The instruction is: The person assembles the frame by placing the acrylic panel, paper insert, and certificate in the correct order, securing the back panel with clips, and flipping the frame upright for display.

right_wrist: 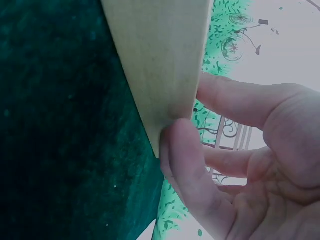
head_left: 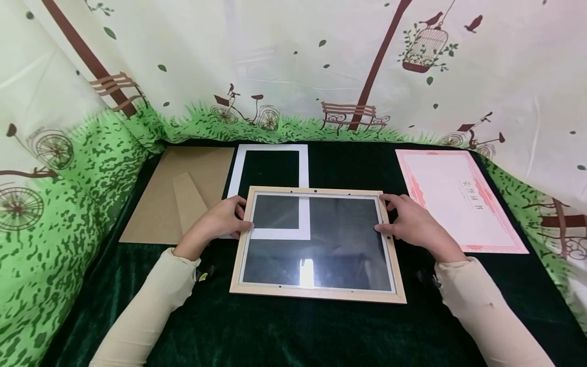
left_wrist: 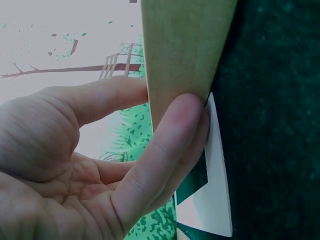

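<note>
A light wooden picture frame (head_left: 316, 296) with a clear pane lies in front of me, its far left part over a white mat border (head_left: 304, 158). My left hand (head_left: 219, 220) grips its left side, thumb on the top face and fingers at the outer edge. On the opposite side my right hand (head_left: 410, 224) holds the frame the same way. Both wrist views show the frame's wooden side, pinched by the left hand (left_wrist: 150, 155) and the right hand (right_wrist: 225, 155). Part of the mat shows through the pane, which also reflects a bright light.
Left of the mat lies a brown backing board (head_left: 151, 204) with a stand flap (head_left: 185, 196). A pink-bordered certificate sheet (head_left: 440, 204) is at the right. Everything rests on a dark green velvet cloth (head_left: 293, 336), and a printed curtain (head_left: 284, 61) hangs behind and at the sides.
</note>
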Demonstrator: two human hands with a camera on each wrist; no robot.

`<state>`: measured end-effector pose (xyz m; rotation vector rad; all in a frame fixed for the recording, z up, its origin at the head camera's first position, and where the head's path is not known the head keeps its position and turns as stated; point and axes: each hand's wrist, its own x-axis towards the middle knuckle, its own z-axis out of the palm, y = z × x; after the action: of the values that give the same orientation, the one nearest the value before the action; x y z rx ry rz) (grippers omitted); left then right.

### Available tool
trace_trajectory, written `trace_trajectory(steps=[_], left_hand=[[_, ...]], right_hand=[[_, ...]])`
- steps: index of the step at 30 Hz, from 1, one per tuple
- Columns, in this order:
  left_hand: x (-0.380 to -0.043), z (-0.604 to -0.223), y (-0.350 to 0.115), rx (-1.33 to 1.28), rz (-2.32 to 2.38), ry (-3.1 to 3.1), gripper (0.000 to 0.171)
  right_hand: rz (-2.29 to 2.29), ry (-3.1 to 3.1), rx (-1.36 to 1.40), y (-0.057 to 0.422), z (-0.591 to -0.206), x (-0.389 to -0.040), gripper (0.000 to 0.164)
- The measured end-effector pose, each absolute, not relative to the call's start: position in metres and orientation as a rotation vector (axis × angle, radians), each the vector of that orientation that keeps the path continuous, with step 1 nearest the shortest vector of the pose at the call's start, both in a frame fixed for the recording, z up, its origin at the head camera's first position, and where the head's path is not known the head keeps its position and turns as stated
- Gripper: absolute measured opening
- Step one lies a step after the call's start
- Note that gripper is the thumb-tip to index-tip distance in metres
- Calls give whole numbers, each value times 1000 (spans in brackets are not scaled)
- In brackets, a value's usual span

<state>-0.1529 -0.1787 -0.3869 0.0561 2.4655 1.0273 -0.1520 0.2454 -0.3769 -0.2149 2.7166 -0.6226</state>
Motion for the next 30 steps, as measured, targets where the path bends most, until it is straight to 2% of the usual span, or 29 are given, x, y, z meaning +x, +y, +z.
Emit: trace_trajectory(steps=[21,30], left_hand=[[-152,-390,-167,98,1023,2565,62],[-161,-390,-191,80,1041,2690,46]], right_hand=[[-638,2775,-167,257,-379,-160,69],[-629,2757,-141,262,-379,-163,70]])
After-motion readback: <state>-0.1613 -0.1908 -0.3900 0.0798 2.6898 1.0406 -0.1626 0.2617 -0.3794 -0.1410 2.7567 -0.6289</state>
